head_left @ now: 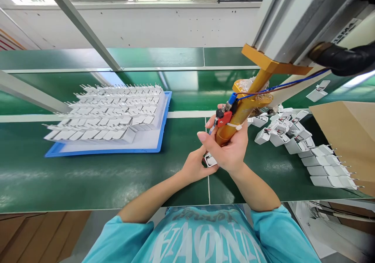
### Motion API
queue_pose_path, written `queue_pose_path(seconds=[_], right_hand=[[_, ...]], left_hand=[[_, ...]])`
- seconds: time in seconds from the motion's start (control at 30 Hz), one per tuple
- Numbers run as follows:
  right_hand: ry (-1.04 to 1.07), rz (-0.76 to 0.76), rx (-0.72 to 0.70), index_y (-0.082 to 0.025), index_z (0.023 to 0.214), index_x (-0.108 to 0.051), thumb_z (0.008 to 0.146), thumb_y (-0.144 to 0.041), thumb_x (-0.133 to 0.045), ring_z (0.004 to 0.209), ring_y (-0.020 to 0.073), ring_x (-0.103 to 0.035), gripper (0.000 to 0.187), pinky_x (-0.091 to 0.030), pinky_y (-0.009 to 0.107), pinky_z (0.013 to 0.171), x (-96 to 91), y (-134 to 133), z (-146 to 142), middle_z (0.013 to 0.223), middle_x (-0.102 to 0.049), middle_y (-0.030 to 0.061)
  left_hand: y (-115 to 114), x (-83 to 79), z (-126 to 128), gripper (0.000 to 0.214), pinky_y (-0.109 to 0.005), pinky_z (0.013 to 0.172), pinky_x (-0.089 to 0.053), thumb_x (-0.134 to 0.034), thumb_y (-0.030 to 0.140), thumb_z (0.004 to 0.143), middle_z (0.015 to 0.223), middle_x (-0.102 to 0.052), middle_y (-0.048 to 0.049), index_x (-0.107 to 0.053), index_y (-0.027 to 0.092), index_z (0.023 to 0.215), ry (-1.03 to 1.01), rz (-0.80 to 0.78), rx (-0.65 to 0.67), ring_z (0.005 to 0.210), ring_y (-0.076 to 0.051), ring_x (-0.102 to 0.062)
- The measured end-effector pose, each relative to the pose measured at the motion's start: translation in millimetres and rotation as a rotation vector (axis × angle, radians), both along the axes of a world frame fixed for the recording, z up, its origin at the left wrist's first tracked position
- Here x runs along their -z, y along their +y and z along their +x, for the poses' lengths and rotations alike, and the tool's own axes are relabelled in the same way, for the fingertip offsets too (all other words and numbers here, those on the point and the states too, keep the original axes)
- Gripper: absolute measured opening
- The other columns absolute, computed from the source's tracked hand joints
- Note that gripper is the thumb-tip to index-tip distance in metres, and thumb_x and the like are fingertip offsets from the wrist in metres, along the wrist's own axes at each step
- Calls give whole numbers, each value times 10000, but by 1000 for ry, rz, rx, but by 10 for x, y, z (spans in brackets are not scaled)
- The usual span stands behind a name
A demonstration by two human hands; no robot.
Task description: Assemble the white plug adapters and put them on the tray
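Head view: left fingers (209,170) pinch a white casing (211,161); right fingers (211,142) wrap the tool (244,110) at one o'clock; slack pinching could tip the casing.

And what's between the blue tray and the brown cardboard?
In the head view: the left hand holding a white part, the right hand around an orange tool, then a cluster of white parts.

The person (218,226) wears a bright turquoise shirt (175,231) with loose, wide sleeves (120,235) ending near the elbows. Large, pale block letters (211,243) cross its front beside smaller, greyish script (202,216). The forearms (254,188) are bare and slim, the fingers (211,145) slender.
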State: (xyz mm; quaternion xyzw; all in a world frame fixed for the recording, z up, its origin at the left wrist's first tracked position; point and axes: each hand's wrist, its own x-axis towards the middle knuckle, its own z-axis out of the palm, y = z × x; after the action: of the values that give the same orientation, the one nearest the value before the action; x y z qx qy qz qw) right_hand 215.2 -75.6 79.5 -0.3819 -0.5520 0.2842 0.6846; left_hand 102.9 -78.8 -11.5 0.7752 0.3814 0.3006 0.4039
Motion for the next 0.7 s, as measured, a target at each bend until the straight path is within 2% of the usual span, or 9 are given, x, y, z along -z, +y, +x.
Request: queue_pose_path(seconds=[0.17, 0.4, 0.57, 0.7], right_hand=[[23, -8, 22, -269, 956, -469, 743, -322, -733, 553, 120, -508, 343, -470, 262, 534, -30, -45, -50, 545, -404, -104], [96, 51, -39, -278, 1106, -470, 794, -186, -608, 553, 91, -528, 353, -490, 257, 543, 8, -66, -76, 780, -605, -50], [82, 56, -13, -275, 1111, -461, 765, -214, -663, 530, 79, -496, 406, -475, 241, 506, 29, -40, -40, 822, -594, -38], [88, 71, -71, -282, 1131, -466, 824, -242, -609, 518, 85, -518, 341, -486, 252, 507, 34, -4, -19, 821, -607, -33]], left_hand=[[-61, 49, 28, 522, -313, 730, -586, -760, 331, 736, 957, -730, -72, -558, 190, 1196, -43, -41, -50, 872, -245, -702], [-93, 129, -9, 445, -324, 685, -589, -791, 375, 692, 822, -714, -50, -584, 174, 1032, -60, -63, -99, 848, -261, -706], [-85, 137, -7, 408, -318, 654, -578, -792, 380, 671, 764, -703, -37, -570, 177, 947, -81, -62, -112, 780, -244, -704], [-74, 127, -2, 416, -302, 620, -556, -774, 418, 665, 763, -701, -26, -544, 180, 917, -94, -63, -135, 715, -218, -691]])
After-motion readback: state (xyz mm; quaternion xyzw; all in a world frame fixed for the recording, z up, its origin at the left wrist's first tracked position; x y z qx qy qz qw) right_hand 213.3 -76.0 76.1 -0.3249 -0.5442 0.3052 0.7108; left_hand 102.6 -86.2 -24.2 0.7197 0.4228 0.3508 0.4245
